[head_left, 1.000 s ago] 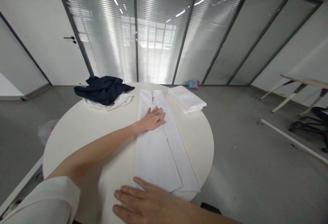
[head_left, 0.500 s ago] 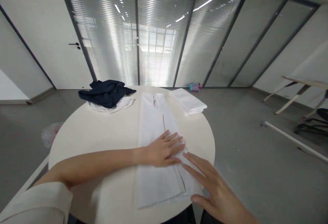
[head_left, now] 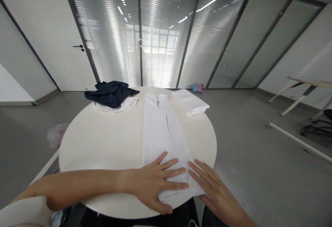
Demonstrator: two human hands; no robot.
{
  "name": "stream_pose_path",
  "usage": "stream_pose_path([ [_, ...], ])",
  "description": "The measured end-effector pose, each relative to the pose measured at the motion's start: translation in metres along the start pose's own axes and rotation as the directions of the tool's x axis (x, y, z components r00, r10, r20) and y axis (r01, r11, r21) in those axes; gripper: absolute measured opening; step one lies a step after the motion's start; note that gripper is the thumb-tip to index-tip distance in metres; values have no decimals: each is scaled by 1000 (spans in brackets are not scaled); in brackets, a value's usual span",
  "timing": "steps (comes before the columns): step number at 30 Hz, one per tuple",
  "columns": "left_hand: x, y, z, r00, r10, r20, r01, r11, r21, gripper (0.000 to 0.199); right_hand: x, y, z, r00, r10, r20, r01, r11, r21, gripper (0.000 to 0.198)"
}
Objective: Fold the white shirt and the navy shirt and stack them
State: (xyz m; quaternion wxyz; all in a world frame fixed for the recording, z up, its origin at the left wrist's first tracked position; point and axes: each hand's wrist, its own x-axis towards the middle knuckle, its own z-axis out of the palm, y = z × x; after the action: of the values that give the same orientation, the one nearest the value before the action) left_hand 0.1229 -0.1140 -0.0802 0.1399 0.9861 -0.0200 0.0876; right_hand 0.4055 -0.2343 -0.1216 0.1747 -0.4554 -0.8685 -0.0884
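A long white folded garment (head_left: 158,130) lies flat down the middle of the round table, with a slit-like opening along it. It may be a shirt or trousers; I cannot tell which. My left hand (head_left: 163,178) presses flat on its near part, fingers spread. At the garment's near right edge rests my right hand (head_left: 212,189), fingers stretched out over the cloth and the thumb partly hidden. Neither hand grips the cloth.
The round white table (head_left: 109,144) also bears a folded white cloth (head_left: 190,101) at the back right. At the back left, a dark navy garment (head_left: 111,93) lies crumpled on a white cloth (head_left: 120,106). A blue and pink container (head_left: 197,88) stands on the floor beyond.
My left hand has slid down the garment toward the near edge, its fingers spreading wider. My right hand stays by the right edge, now laid more onto the cloth.
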Motion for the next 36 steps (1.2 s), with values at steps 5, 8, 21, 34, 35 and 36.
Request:
stream_pose_path([
  [5,-17,-1,-27,998,63,30,-59,993,-104,70,-7,11,-4,999,-15,50,13,999,44,67],
  [8,-42,-12,-44,999,-43,32,46,993,-112,67,-9,12,-5,997,-39,63,36,998,58,66],
  [21,-102,7,-32,982,-170,85,175,983,-60,87,2,-16,-1,993,-100,-58,104,992,76,65],
  [34,-91,-17,-17,975,-217,-37,220,967,130,79,43,19,-13,995,-78,-56,88,971,220,46],
  [35,-91,-18,-17,975,-218,-31,220,966,135,78,46,21,-13,995,-93,-43,101,967,232,44],
  [36,-90,-18,-19,975,-218,-27,220,966,135,77,48,23,-12,994,-105,-34,110,963,246,43],
])
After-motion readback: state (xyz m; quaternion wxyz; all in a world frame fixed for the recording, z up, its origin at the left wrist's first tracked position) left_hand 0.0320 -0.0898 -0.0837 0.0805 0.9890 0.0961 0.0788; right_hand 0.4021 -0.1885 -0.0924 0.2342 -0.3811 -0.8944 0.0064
